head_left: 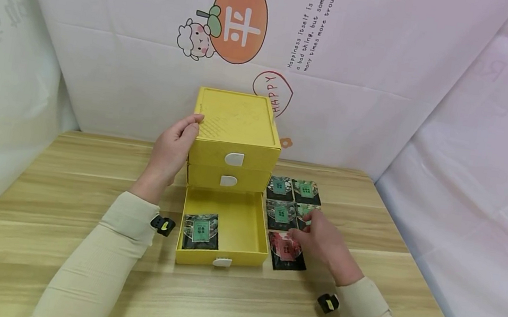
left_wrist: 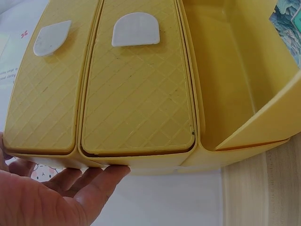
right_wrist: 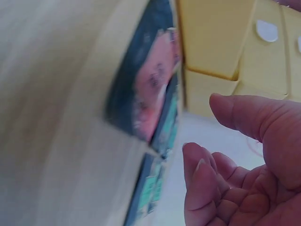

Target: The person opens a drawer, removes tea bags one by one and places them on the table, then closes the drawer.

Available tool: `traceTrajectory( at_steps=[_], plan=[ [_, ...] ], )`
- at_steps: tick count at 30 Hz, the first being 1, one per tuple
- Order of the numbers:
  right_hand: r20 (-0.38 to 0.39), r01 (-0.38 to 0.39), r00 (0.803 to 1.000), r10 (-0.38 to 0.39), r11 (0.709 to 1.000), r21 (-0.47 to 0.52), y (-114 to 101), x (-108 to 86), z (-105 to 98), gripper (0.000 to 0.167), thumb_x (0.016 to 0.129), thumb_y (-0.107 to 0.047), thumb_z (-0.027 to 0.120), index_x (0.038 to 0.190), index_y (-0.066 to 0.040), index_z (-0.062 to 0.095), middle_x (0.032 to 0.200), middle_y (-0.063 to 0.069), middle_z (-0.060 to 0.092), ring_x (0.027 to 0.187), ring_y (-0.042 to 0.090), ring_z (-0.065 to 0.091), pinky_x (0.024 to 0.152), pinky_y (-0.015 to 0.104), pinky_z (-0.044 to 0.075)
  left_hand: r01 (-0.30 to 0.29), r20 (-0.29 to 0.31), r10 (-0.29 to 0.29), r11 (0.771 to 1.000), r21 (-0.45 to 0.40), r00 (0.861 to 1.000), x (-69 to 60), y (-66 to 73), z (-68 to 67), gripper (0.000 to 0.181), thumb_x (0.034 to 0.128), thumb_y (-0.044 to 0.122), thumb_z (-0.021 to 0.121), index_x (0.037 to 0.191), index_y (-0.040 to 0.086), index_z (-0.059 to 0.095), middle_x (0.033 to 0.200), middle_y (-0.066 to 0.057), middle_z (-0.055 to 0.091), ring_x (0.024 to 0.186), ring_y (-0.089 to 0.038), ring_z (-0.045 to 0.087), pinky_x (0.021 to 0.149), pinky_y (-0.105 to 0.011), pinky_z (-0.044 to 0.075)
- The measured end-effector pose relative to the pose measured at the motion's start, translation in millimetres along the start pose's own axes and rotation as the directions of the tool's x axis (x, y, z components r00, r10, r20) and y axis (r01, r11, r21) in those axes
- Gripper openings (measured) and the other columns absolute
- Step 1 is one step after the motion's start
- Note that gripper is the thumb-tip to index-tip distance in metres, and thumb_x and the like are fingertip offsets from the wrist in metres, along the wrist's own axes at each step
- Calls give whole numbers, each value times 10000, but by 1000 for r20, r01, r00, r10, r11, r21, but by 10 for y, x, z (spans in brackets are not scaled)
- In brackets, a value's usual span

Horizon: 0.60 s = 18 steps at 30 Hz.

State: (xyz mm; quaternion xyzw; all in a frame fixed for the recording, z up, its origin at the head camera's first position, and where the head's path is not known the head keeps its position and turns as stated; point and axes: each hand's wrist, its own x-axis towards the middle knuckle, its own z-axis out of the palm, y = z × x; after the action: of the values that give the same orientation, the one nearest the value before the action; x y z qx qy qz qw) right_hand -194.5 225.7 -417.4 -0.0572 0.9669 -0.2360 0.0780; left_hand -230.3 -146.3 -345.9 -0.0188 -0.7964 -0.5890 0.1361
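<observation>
A yellow drawer box (head_left: pixel 234 156) stands against the back cloth, its bottom drawer (head_left: pixel 244 232) pulled out. A dark sachet with a green label (head_left: pixel 201 232) lies at the left of that drawer. My left hand (head_left: pixel 173 150) rests against the box's upper left side; in the left wrist view the fingers (left_wrist: pixel 101 186) touch its side wall. To the right of the box, my right hand (head_left: pixel 320 239) hovers over the sachets, partly covering a green-labelled sachet (head_left: pixel 306 212). Nearest its thumb is a red-labelled sachet (head_left: pixel 288 254). Thumb and fingers (right_wrist: pixel 200 174) stand apart, with nothing between them.
More green-labelled sachets lie in rows beside the box: one at the back left (head_left: pixel 281 188), one at the back right (head_left: pixel 306 191), one in the middle row (head_left: pixel 281 214). Printed cloth (head_left: pixel 127 56) hangs behind the wooden table (head_left: pixel 224 310).
</observation>
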Motion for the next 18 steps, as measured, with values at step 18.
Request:
traceTrajectory(
  at_steps=[18],
  plan=[
    [-102, 172, 980, -168, 985, 25, -628, -157, -114, 416, 994, -359, 694, 1297, -86, 612, 1007, 18, 695, 716, 125, 639, 708, 346, 533, -4, -1, 4, 1000, -6, 1000, -9, 7, -4, 485, 1092, 527, 399, 1517, 350, 551, 1591, 114, 482, 566, -152, 285, 554, -343, 339]
  ],
)
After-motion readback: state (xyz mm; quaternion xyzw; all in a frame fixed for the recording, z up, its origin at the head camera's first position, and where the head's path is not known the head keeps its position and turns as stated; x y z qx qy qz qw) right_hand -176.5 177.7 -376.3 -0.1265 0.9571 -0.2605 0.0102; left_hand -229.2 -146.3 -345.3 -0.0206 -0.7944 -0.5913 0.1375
